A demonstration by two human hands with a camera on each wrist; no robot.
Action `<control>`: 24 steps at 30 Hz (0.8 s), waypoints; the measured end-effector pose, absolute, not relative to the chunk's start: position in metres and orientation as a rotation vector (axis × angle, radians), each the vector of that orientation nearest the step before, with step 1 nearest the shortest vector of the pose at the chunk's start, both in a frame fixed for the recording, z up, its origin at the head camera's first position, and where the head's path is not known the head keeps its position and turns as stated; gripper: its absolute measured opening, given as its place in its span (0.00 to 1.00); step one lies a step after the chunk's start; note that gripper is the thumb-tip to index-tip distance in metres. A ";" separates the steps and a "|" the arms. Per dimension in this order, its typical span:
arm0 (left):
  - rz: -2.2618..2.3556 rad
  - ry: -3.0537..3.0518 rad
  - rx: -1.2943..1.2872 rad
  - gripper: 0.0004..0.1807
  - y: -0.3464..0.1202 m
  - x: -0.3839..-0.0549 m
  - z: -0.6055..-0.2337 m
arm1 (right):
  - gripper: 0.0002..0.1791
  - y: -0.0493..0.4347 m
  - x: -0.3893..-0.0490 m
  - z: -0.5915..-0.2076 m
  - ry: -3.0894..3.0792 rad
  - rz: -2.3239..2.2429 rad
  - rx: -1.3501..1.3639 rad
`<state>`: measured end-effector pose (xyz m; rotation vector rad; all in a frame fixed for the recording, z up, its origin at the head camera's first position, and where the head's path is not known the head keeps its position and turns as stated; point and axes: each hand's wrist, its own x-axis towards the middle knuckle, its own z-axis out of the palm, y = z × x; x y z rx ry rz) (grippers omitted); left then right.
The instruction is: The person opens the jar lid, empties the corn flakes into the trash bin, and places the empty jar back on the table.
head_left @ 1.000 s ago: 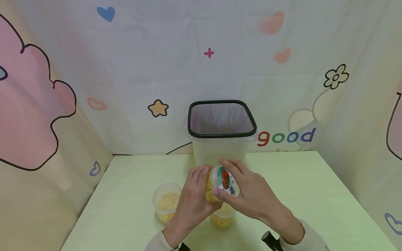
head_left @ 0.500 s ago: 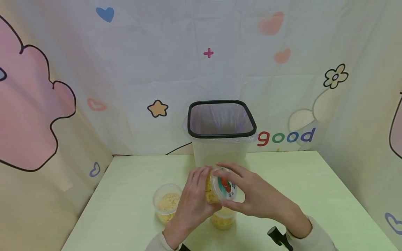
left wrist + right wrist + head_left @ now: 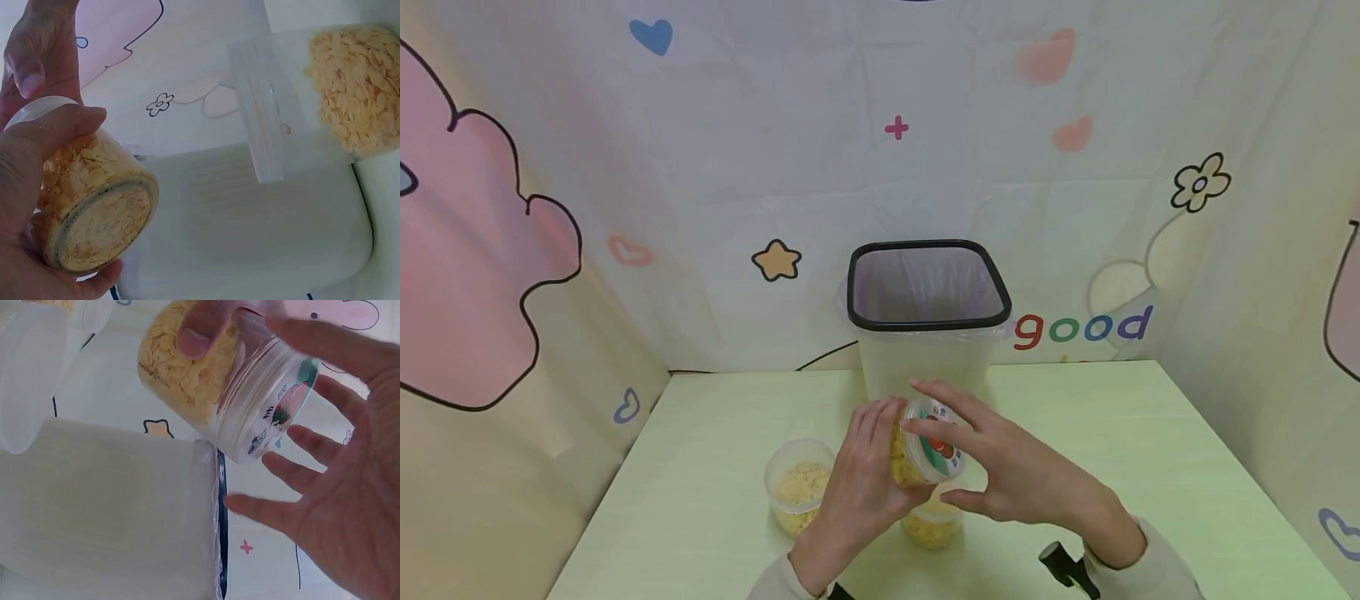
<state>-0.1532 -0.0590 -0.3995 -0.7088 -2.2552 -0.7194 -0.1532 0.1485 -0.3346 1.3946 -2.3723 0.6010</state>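
Left wrist only: jar's underside [image 3: 107,227]

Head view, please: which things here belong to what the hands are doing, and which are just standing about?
Seem to belong:
- jar, gripped by the left hand
- lid, on the jar
- right hand, fingers spread around the lid

Seem to be just standing by:
- left tub
- right tub
- bin
- table

Clear jar [image 3: 199,394], pale yellow flakes [image 3: 87,169] inside, printed lid [image 3: 265,419] on, tilted over, held in left hand [image 3: 867,467]
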 end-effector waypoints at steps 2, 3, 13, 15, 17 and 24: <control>-0.733 -2.255 -0.704 0.53 -0.059 -0.153 -0.399 | 0.49 0.148 -0.152 -0.333 -2.384 0.635 1.349; -0.734 -2.254 -0.701 0.53 -0.059 -0.153 -0.399 | 0.49 0.147 -0.151 -0.332 -2.392 0.653 1.307; -0.700 -2.245 -0.660 0.55 -0.059 -0.155 -0.399 | 0.43 0.127 -0.141 -0.326 -2.456 0.762 0.789; -0.688 -2.239 -0.662 0.55 -0.059 -0.155 -0.399 | 0.42 0.123 -0.140 -0.328 -2.494 0.747 0.728; -0.680 -2.234 -0.667 0.55 -0.059 -0.155 -0.399 | 0.40 0.119 -0.139 -0.328 -2.522 0.733 0.685; -0.673 -2.246 -0.672 0.53 -0.058 -0.155 -0.399 | 0.33 0.113 -0.141 -0.332 -2.536 0.714 0.631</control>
